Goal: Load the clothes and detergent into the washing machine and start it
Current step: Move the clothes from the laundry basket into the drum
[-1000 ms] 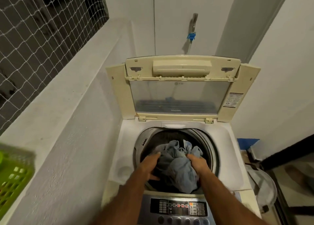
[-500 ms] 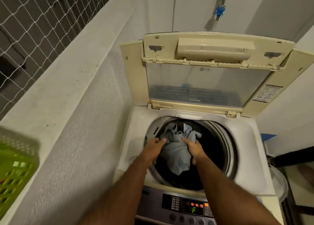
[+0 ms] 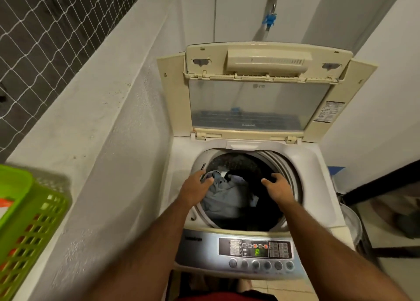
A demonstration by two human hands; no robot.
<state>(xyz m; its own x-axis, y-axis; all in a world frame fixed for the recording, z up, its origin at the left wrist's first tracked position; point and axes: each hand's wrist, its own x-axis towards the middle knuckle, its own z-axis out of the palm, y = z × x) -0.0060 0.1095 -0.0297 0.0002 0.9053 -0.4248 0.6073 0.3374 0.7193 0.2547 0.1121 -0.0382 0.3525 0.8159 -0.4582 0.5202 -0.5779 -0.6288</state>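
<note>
Both hands released blue-grey clothes (image 3: 223, 196), now crumpled in drum (image 3: 287, 171); fingers spread, holding nothing.

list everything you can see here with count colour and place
top-loading washing machine: one, white body, against the back wall
hinged lid with clear window: one, cream, standing open behind the drum
steel drum: one, silver rim, dark inside, centre of the machine
crumpled cloth garments: one pile, pale blue-grey, left side inside the drum
control panel with buttons: one, silver-blue, front edge, green display lit
slotted plastic basket: one, lime green, on the ledge at far left
wall tap: one, metal with blue fitting, above the lid
rope netting: one, white, upper left
left hand: one, over the drum's left rim, fingers on the garments
right hand: one, over the drum's right side, fingers loosely curled, empty
</note>
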